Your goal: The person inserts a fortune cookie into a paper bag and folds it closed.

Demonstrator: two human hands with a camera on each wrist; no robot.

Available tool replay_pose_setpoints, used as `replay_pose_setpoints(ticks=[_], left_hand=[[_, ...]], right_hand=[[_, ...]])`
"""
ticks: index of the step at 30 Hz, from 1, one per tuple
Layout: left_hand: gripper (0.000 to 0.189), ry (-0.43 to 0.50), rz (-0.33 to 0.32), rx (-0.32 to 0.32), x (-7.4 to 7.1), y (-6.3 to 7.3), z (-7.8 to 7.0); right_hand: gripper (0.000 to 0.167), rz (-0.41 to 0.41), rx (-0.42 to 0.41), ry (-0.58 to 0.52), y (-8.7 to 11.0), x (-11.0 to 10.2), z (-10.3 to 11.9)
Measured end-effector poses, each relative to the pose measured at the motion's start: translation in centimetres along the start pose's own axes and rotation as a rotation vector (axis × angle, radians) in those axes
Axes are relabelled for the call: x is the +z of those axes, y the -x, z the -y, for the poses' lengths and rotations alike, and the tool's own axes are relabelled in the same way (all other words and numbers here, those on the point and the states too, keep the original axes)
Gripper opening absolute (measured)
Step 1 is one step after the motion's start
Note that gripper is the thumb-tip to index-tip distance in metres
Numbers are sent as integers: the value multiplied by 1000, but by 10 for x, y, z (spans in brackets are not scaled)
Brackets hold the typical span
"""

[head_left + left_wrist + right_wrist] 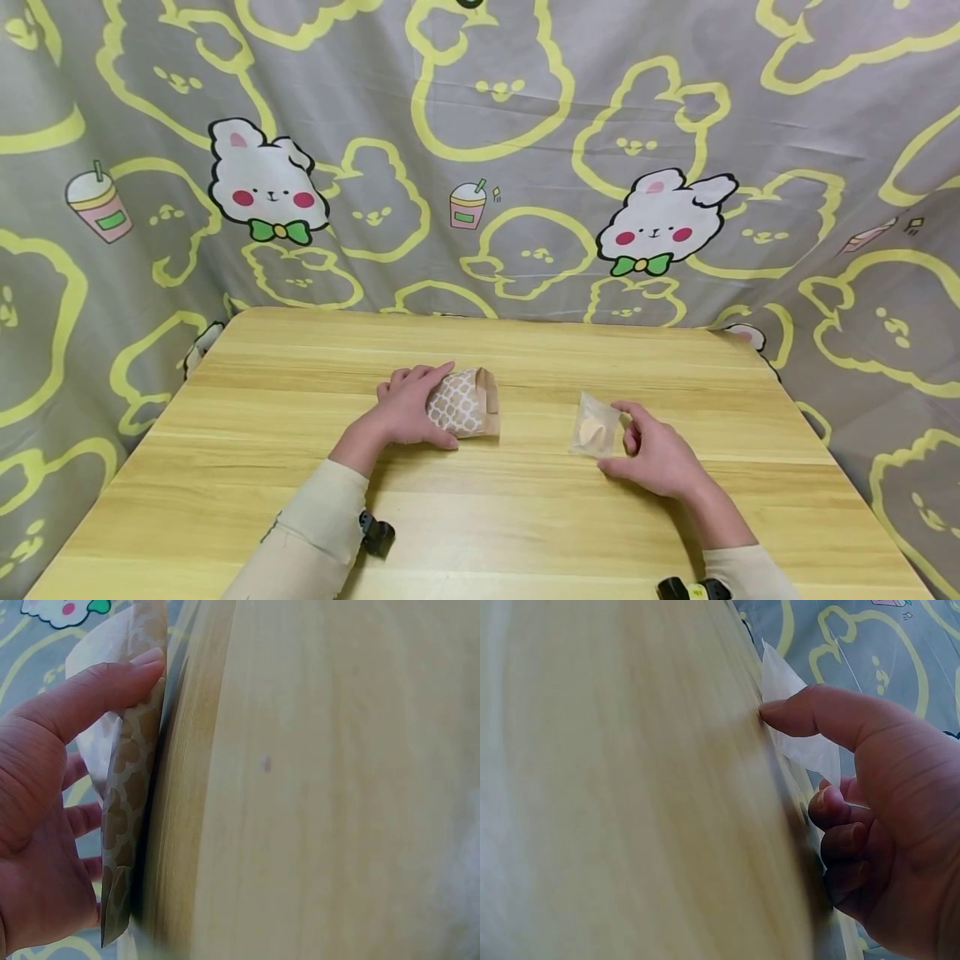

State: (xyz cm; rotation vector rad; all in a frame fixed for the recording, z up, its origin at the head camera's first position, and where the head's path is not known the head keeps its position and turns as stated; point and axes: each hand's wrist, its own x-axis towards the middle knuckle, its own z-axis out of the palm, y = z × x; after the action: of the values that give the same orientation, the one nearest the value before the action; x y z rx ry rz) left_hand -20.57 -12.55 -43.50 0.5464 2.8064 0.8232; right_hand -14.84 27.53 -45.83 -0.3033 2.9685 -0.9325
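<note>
Left of centre on the table lies a small brown paper bag [459, 406] with a white lattice pattern, its plain brown end facing right. My left hand [405, 410] grips it from the left side, thumb on the near edge and fingers at the far edge. The left wrist view shows the thumb pressed on the bag's patterned side [133, 780]. To the right is a small translucent whitish packet [594, 427] with something pale tan inside. My right hand [663, 454] holds its right side between thumb and index finger; the other fingers are curled in.
Both hands are over a light wood-grain table [525, 517]. A grey curtain [480, 233] printed with yellow outlines and white rabbits hangs behind the table and along its sides. Black wrist cameras [377, 535] sit at both cuffs.
</note>
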Motion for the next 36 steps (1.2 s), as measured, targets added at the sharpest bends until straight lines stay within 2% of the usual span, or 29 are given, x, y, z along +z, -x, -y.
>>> replay_pose_setpoints(ticks=[11, 23, 36], left_hand=[[122, 5, 0, -2, -1, -1, 1], [122, -1, 1, 6, -1, -1, 3], [117, -16, 15, -3, -3, 1, -1]], right_hand=[[76, -38, -25, 8, 1, 2, 0], [68, -45, -118, -106, -4, 2, 3], [71, -8, -156, -138, -20, -4, 26]])
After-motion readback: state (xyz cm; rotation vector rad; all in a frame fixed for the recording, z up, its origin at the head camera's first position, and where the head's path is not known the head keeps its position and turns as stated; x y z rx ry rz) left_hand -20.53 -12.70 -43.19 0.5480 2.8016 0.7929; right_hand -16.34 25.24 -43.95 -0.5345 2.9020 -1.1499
